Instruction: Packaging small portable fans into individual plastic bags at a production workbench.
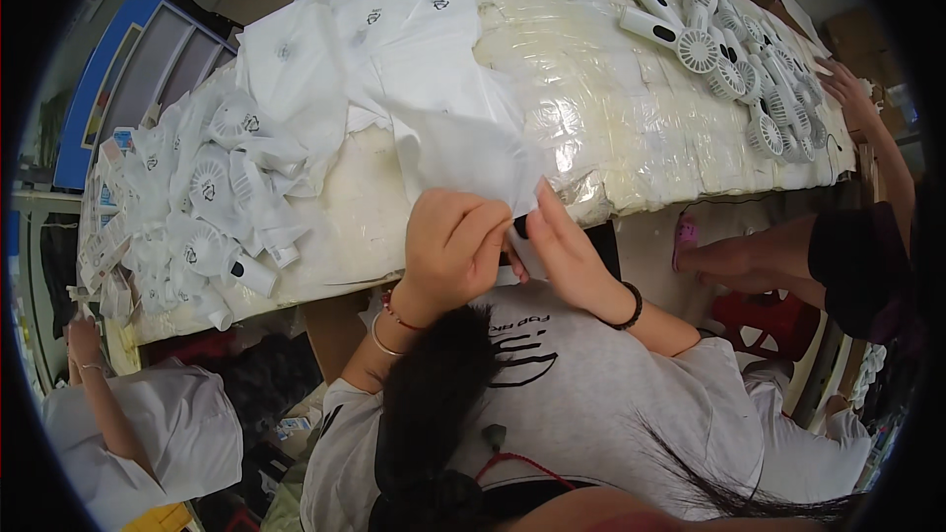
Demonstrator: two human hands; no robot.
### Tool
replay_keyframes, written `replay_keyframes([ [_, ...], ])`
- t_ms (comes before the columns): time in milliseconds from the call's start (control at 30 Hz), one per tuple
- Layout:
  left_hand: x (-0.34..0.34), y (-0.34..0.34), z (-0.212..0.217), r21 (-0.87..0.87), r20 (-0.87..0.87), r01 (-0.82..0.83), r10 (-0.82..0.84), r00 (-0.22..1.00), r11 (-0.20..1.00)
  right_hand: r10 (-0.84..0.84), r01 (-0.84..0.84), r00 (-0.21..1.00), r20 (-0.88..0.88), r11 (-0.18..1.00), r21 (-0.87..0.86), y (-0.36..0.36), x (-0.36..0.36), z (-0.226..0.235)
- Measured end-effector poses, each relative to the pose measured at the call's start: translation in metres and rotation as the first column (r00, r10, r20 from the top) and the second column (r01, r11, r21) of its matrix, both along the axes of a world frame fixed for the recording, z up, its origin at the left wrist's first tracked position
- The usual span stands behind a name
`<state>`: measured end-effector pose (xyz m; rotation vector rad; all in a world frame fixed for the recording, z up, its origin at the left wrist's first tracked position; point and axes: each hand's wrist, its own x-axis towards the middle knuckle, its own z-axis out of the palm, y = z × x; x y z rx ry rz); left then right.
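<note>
L hand [458, 241] up at the near edge of the surface [611, 128], fingers curled, tips pinching the edge of a white bag [458, 153]. R hand [570, 251] opp. it, fingers straight & close together, laid along a pale fan handle [530, 254]. Key bit: handle's btwn the two, just R of the L hand and right up against the R hand, so R's the nearer one. Long axis runs approx. fore-and-aft, a bit tilted: near end toward the grey shirt [591, 394], dark-tipped far end up by the bag. Can't tell how much of it is inside, fingers block the view. Bagged fans [209, 187] heaped over L, loose fans [700, 49] bunched far R, well apart from both.
</note>
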<state>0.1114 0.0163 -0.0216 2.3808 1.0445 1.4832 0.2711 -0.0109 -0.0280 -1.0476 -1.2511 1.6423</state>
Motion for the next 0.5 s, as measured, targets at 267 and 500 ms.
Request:
replay_keyframes([
  [267,-0.02,-0.031,0.013,-0.178,0.04,0.067,-0.061,0.997,0.982,0.064,-0.079,0.994,0.086,0.979,0.189,0.014,-0.034,0.031],
  [500,-0.13,-0.063,0.034,-0.158,0.227,-0.136,0.17,0.959,0.978,-0.202,-0.353,0.786,0.584,0.629,0.693,0.041,-0.075,0.042],
])
